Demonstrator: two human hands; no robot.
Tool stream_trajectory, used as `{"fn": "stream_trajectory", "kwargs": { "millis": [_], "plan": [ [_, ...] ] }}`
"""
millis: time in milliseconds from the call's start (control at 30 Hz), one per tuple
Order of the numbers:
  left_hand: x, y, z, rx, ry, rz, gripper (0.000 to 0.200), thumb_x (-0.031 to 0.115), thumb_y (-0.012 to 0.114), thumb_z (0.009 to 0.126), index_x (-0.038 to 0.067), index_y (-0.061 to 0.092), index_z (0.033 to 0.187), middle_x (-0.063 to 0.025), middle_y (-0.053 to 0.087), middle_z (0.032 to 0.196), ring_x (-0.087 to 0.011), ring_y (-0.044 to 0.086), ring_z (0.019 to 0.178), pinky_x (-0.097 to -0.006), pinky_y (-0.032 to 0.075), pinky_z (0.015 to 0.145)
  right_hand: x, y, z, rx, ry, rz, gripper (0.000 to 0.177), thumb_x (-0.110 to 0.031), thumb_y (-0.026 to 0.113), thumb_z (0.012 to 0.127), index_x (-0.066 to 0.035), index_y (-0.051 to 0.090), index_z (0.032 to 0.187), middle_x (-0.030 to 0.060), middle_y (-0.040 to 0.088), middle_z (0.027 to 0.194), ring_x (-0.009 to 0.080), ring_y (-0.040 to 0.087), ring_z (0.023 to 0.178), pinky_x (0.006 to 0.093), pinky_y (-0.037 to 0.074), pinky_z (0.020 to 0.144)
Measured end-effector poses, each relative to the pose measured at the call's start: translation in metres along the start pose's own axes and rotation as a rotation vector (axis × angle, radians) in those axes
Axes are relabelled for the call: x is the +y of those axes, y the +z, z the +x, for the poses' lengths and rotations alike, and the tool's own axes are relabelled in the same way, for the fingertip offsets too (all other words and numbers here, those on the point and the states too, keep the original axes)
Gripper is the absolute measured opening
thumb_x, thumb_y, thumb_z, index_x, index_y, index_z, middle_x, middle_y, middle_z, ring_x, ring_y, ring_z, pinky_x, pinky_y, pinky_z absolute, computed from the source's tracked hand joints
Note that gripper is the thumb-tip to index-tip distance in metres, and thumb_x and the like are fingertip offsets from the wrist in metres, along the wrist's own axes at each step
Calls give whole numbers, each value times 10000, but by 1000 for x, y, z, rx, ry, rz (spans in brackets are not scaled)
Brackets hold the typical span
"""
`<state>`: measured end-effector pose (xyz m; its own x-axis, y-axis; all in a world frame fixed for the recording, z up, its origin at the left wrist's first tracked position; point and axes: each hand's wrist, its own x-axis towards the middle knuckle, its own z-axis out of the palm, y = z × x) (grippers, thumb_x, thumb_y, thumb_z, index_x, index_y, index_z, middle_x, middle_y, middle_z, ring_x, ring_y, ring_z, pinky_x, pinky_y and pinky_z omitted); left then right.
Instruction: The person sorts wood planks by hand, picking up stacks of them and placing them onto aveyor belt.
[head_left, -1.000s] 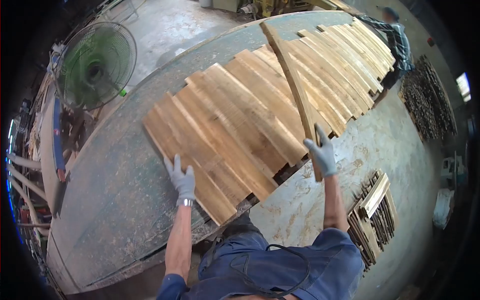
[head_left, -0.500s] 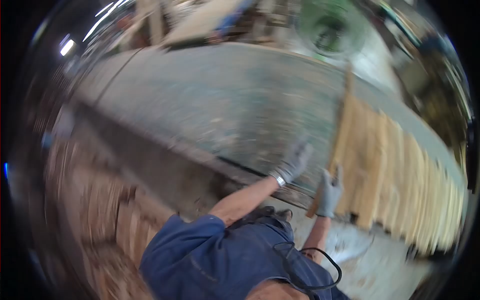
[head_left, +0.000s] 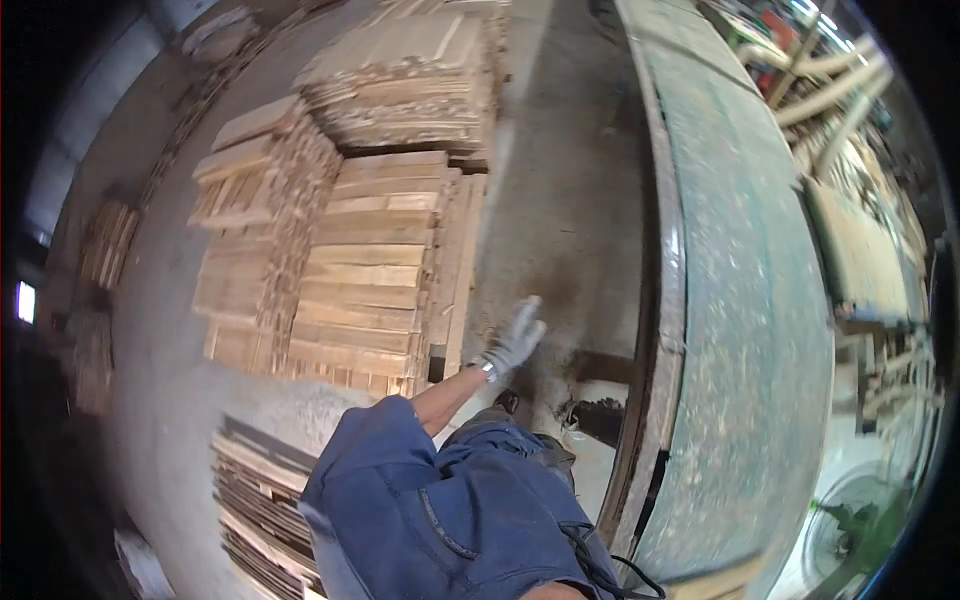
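Note:
My left hand, in a grey work glove, reaches out over the floor with its fingers apart and nothing in them. It is nearest to a stack of wooden boards, just to its left, and does not appear to touch it. To the right of the hand runs a long bench with a worn green top. My right hand is out of view. At the bottom right, the end of a light wooden board shows on the bench.
More board stacks stand farther off, and a low pile of thin slats lies at the lower left. The bench's raised edge borders the concrete floor. Beyond the bench are pale pipes and a green fan-like object.
My view has swung left, from the bench with its row of strips to the board stacks. The left hand has left the bench for the floor side; the right hand has gone out of view.

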<state>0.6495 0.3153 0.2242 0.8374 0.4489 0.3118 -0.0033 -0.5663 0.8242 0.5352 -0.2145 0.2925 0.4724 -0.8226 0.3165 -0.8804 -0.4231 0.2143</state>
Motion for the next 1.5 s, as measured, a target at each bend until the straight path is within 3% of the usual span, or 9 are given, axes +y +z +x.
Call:
{"fn": "stream_trajectory", "kwargs": {
  "millis": [267, 433, 567, 733, 833, 900, 1133, 1300, 1500],
  "plan": [
    [-165, -114, -197, 276, -1053, 288, 662, 424, 481, 922, -31, 368, 1389, -259, 468, 1369, -359, 473, 1257, -376, 367, 1036, -160, -38, 45, 213, -537, 582, 563, -271, 586, 897, -86, 406, 1398, 179, 480, 1369, 347, 474, 1245, 466, 385, 1025],
    [-188, -111, -297, -28, -1652, 76, 553, 434, 470, 929, 1, 482, 1272, -199, 571, 1071, -280, 578, 902, -392, 454, 691, -272, -99, 60, 239, -764, 869, 557, -158, 617, 895, -32, 400, 1393, 178, 491, 1364, 331, 469, 1263, 423, 360, 1076],
    [-141, -55, -236, 300, -1573, -372, 484, 443, 459, 933, 33, 558, 1171, -109, 583, 827, -188, 546, 615, -346, 449, 479, -393, -177, -13, -52, -1430, 1377, 521, -116, 604, 913, -15, 413, 1386, 184, 491, 1369, 321, 452, 1286, 394, 346, 1099],
    [-119, -36, -177, 516, -1103, -331, 412, 431, 530, 912, 72, 578, 1110, -30, 572, 766, -130, 522, 624, -305, 442, 547, -441, -220, -117, -416, -2021, 1204, 526, -92, 633, 866, 12, 449, 1347, 214, 518, 1302, 345, 495, 1217, 406, 396, 1034],
    [-152, -3, -207, 796, -1187, -279, 424, 415, 553, 905, 61, 590, 1136, -27, 571, 755, -131, 523, 643, -300, 445, 574, -444, -205, -155, -436, -2207, 941, 467, -120, 648, 852, -4, 515, 1283, 212, 564, 1244, 375, 535, 1160, 413, 451, 958],
    [-206, 30, -282, 709, -1126, -135, 460, 417, 543, 908, 63, 591, 1197, -29, 570, 762, -147, 526, 632, -311, 450, 553, -432, -191, -176, -386, -2292, 818, 458, -155, 659, 837, -34, 545, 1263, 217, 591, 1192, 378, 569, 1095, 415, 460, 928],
    [-101, -26, -336, 831, -1912, -715, 591, 465, 496, 902, 57, 473, 1329, -174, 572, 1119, -341, 605, 789, -432, 501, 557, -396, -185, -258, -758, -2358, 338, 448, -250, 656, 800, -32, 613, 1189, 214, 652, 1108, 353, 644, 1013, 403, 509, 865],
    [-94, -51, -336, 1057, -1772, -787, 609, 480, 505, 897, 145, 427, 1400, -176, 562, 1192, -326, 594, 893, -473, 500, 698, -438, -166, -308, -745, -2403, 22, 483, -305, 645, 809, -67, 593, 1226, 199, 661, 1094, 336, 647, 1012, 406, 509, 859],
    [-122, -97, -329, 1265, -1637, -679, 424, 435, 513, 885, 83, 620, 1097, -69, 547, 763, -217, 526, 652, -405, 446, 546, -505, -136, -359, -575, -2434, 17, 520, -343, 652, 825, -102, 548, 1273, 230, 623, 1159, 367, 618, 1045, 417, 495, 887]
  ]
}}
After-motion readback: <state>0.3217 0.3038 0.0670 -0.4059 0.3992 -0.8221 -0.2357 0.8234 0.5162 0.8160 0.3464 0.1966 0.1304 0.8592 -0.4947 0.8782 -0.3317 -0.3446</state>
